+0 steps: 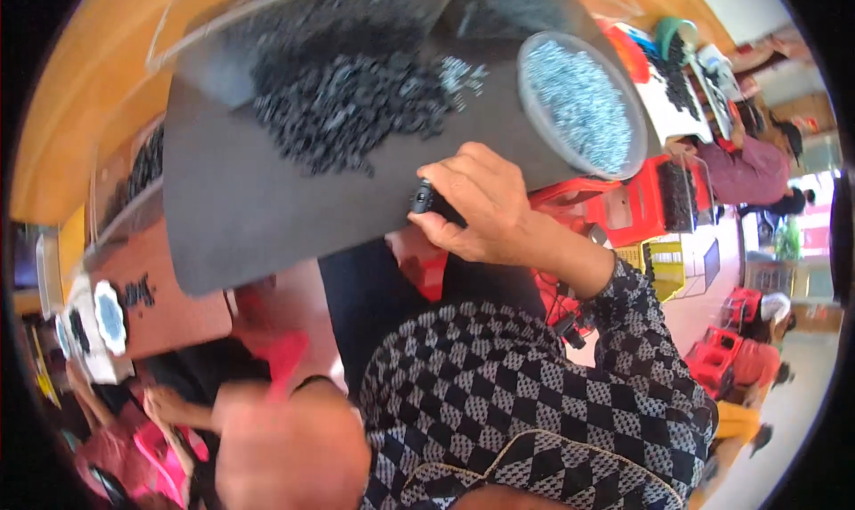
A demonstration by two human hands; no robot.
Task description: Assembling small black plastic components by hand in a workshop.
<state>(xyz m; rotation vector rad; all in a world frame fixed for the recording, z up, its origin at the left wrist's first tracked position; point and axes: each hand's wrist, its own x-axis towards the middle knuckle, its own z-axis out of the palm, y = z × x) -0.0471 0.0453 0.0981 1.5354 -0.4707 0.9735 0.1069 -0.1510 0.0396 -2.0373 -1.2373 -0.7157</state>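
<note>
My right hand (478, 203) is raised over the near edge of the dark grey table (240, 207). Its thumb and index finger pinch a small black plastic piece (422, 197) with a hole in its face. Beyond that hand lies a large heap of small black plastic pieces (356, 105). A few small silvery parts (461, 75) are scattered at the heap's right side. My left hand (289, 448) is low at the left, near my body and off the table; motion smears it, so its fingers cannot be made out.
A round clear tub (583, 105) full of small silvery-blue metal parts stands at the table's right. Clear panels (294, 2) border the back. Red plastic stools (614, 212) and a yellow crate (666, 265) are to the right. Other people work at tables on both sides.
</note>
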